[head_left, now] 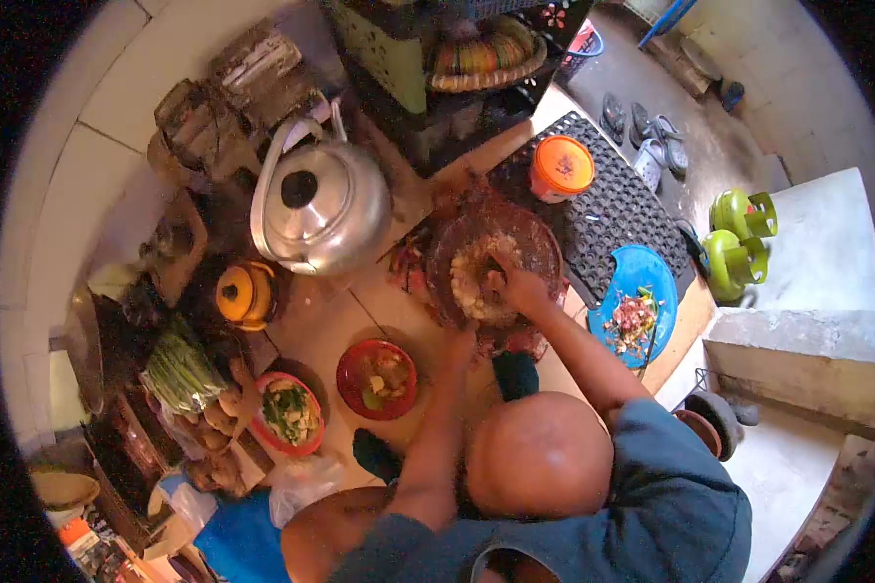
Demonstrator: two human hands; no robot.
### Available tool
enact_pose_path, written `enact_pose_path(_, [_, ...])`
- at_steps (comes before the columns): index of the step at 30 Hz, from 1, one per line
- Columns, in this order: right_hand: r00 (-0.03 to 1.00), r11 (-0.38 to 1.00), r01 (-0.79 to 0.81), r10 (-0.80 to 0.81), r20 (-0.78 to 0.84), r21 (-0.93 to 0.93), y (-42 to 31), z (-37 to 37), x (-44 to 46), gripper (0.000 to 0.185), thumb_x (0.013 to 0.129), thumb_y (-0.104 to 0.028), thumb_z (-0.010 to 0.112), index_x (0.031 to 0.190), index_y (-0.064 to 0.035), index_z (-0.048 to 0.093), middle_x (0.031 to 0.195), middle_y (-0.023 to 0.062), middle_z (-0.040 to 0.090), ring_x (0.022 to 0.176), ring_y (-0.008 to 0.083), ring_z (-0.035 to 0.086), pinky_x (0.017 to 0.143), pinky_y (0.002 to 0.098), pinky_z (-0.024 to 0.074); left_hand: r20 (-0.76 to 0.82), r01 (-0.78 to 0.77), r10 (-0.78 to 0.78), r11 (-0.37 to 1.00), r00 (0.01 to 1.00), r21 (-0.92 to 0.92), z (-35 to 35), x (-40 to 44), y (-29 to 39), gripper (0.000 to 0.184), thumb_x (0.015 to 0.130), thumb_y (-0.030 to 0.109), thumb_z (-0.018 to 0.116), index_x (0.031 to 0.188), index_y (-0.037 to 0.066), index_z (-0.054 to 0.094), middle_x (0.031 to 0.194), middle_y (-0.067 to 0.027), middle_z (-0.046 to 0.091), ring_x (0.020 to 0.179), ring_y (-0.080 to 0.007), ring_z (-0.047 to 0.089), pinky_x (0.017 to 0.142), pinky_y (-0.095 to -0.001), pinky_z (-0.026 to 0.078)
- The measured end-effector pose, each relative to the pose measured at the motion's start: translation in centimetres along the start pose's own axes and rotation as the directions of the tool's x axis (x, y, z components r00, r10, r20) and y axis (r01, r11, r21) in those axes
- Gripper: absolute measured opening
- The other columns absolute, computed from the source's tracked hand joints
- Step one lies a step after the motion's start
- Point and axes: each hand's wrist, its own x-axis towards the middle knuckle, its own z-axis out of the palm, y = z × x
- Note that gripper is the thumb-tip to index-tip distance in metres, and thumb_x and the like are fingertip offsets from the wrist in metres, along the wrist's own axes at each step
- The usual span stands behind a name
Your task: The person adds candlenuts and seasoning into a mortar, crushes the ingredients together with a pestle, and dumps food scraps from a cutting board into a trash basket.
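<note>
A wide brown mortar (546,241) stands on the floor in front of me, with a pale, lumpy mash (474,282) inside. My right hand (523,291) reaches over its right rim, fingers closed around a dark pestle (496,273) that presses into the mash. At the near left rim is my left hand (461,342); it seems to touch the mortar, but its fingers are blurred and partly hidden. Left of that hand sits a red bowl (341,381) of food pieces in liquid. Beyond my right forearm lies a blue cutting board (624,264) carrying chopped reddish and green food and a knife (648,340).
A large metal kettle (350,209) and a yellow pot (243,294) stand at left. Nearby are a red plate of vegetables (318,434) and bagged green beans (182,369). An orange-lidded tub (562,167) rests on a black mat (608,228). Green gas cylinders (727,260) stand right.
</note>
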Motion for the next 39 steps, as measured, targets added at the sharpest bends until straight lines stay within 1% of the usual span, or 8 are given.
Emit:
enact_pose_path(5, [0.951, 0.937, -0.055, -0.056, 0.303, 0.344, 1.2, -5.7, 5.5, 0.052, 0.092, -0.043, 0.045, 0.138, -0.0179, 0.038, 0.108, 0.0245, 0.061, 0.085, 0.0383, 0.064, 0.076, 0.046, 0.0508, -0.122, 0.048, -0.019, 0.969, 0.992, 0.242, -0.6, 1.1, -1.6, 0.053, 0.089, 0.03, 0.055, 0.132, 0.006, 0.035, 0.094, -0.0178, 0.061, 0.069, -0.0236, 0.062, 0.044, -0.0347, 0.047])
enact_pose_path(12, [0.969, 0.915, 0.151, -0.212, -0.127, -0.375, -0.4, 2.6, -0.9, 0.047, 0.089, -0.037, 0.049, 0.133, -0.0197, 0.045, 0.105, 0.0227, 0.061, 0.085, 0.0361, 0.064, 0.068, 0.0467, 0.0532, -0.012, 0.059, -0.059, 0.998, 0.998, 0.012, -0.1, -3.7, 2.5, 0.034, 0.091, 0.033, 0.054, 0.111, 0.007, 0.047, 0.084, -0.0095, 0.062, 0.053, -0.018, 0.057, 0.039, -0.0298, 0.04])
enact_pose_path(18, [0.884, 0.943, 0.327, -0.327, 0.336, 0.058, 4.0, -1.1, 4.3, 0.051, 0.087, -0.027, 0.052, 0.137, -0.0265, 0.04, 0.107, 0.0252, 0.061, 0.083, 0.0354, 0.066, 0.073, 0.05, 0.0522, -0.05, 0.215, -0.214, 0.976, 0.976, 0.031, 0.2, -1.9, 0.9, 0.045, 0.09, 0.027, 0.056, 0.125, 0.008, 0.037, 0.091, -0.0129, 0.061, 0.058, -0.0237, 0.06, 0.037, -0.0318, 0.041])
enact_pose_path(23, [0.861, 0.784, 0.32, -0.474, -0.181, -0.531, 0.0, 1.6, -4.3, 0.049, 0.086, -0.031, 0.056, 0.132, -0.0206, 0.044, 0.104, 0.0222, 0.063, 0.082, 0.0332, 0.066, 0.072, 0.0461, 0.0523, -0.093, 0.086, -0.095, 0.992, 0.991, -0.095, 0.7, -5.3, 2.8, 0.055, 0.09, 0.026, 0.053, 0.135, 0.009, 0.026, 0.101, -0.0161, 0.058, 0.069, -0.0278, 0.063, 0.038, -0.0324, 0.042])
enact_pose_path(27, [0.913, 0.983, 0.165, -0.185, 0.364, 0.086, 2.4, 0.1, 4.1, 0.05, 0.087, -0.034, 0.055, 0.133, -0.0221, 0.043, 0.113, 0.0195, 0.06, 0.081, 0.034, 0.066, 0.069, 0.0455, 0.053, 0.118, 0.394, -0.39, 0.919, 0.913, -0.019, -1.5, -1.2, 2.8, 0.063, 0.089, 0.022, 0.054, 0.14, 0.009, 0.019, 0.12, -0.0169, 0.049, 0.079, -0.0306, 0.063, 0.044, -0.0355, 0.049])
enact_pose_path(33, [0.874, 0.888, 0.342, -0.421, -0.243, -0.308, 2.8, 5.2, -2.7, 0.049, 0.09, -0.036, 0.051, 0.137, -0.0255, 0.041, 0.115, 0.0171, 0.06, 0.079, 0.0344, 0.066, 0.064, 0.044, 0.0538, -0.05, -0.02, 0.015, 0.994, 0.999, -0.103, -0.9, 0.4, -1.1, 0.063, 0.087, 0.015, 0.056, 0.14, 0.006, 0.022, 0.124, -0.0177, 0.047, 0.079, -0.033, 0.062, 0.055, -0.0402, 0.057])
enact_pose_path(38, [0.793, 0.992, -0.054, -0.027, 0.609, 0.114, -1.5, -7.1, 8.8, 0.047, 0.093, -0.039, 0.044, 0.137, -0.0223, 0.041, 0.123, 0.0199, 0.056, 0.107, 0.0372, 0.057, 0.09, 0.0486, 0.0445, -0.063, 0.016, -0.015, 1.0, 0.998, 0.016, -1.2, 1.6, -0.7, 0.07, 0.087, 0.015, 0.056, 0.142, 0.01, 0.014, 0.123, -0.0192, 0.047, 0.085, -0.033, 0.061, 0.054, -0.0434, 0.057])
enact_pose_path(39, [0.85, 0.972, 0.178, -0.232, 0.473, 0.156, 0.6, -4.0, 11.0, 0.048, 0.093, -0.04, 0.043, 0.137, -0.0228, 0.041, 0.122, 0.0205, 0.056, 0.11, 0.0373, 0.056, 0.092, 0.0491, 0.0426, -0.073, 0.08, -0.079, 0.997, 0.994, 0.02, -0.9, 0.3, 0.4, 0.072, 0.087, 0.016, 0.056, 0.143, 0.011, 0.012, 0.123, -0.0196, 0.047, 0.087, -0.0328, 0.06, 0.054, -0.0436, 0.057])
